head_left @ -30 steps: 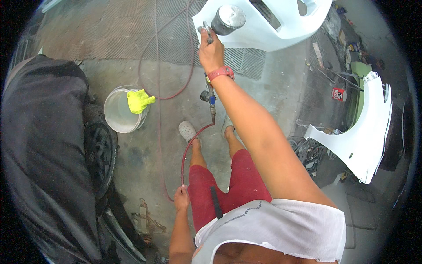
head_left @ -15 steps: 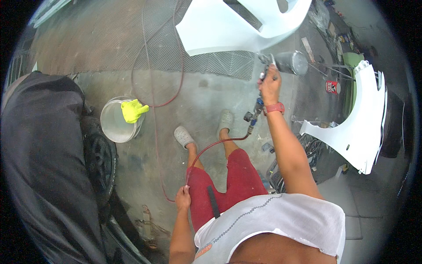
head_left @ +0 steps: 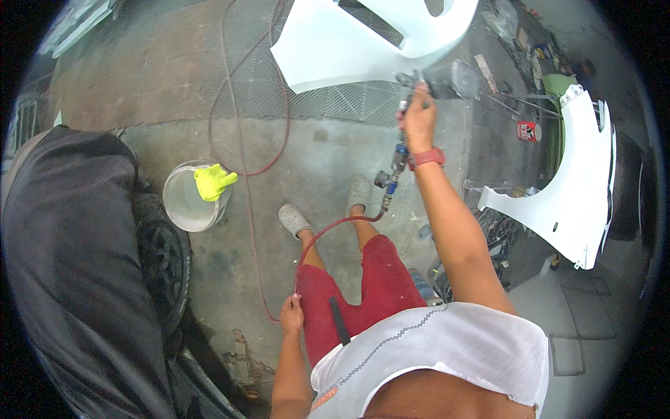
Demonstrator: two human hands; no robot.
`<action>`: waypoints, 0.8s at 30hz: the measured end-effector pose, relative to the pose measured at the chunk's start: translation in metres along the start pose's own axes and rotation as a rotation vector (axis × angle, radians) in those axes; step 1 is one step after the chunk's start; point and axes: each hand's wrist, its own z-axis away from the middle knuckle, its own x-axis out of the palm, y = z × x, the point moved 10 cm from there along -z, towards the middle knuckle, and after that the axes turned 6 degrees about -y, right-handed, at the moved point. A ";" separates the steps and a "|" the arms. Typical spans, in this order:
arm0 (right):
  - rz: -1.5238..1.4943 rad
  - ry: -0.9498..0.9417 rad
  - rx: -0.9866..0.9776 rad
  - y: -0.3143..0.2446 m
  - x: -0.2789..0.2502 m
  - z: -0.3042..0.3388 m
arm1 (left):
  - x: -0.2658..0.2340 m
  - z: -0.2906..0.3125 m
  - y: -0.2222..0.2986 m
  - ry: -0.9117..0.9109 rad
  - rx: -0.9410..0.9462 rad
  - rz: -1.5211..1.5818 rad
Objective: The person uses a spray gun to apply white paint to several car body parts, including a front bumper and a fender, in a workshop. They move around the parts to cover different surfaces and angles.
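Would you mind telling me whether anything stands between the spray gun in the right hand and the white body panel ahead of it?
Nothing visible does. The right hand holds the spray gun up beside the lower right edge of the white body panel, with no object between them. The red air hose trails down behind, through the left hand.

Small red-and-white labelled can (head_left: 527, 131) on floor, far right, beside white fender panel (head_left: 569, 202).

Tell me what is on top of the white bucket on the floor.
A bright yellow glove lies over the rim of the white bucket, on its upper right side. The inside looks pale and bare; the part under the glove is hidden.
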 end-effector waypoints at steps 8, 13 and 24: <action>0.152 -0.106 -0.404 -0.068 0.173 0.022 | -0.007 0.010 -0.033 0.006 -0.094 -0.010; -0.010 -0.319 -0.239 -0.090 0.206 0.013 | -0.009 0.020 -0.025 -0.002 -0.104 0.053; 0.027 -0.043 0.008 -0.067 -0.013 0.010 | -0.015 0.032 -0.010 0.096 -0.095 0.240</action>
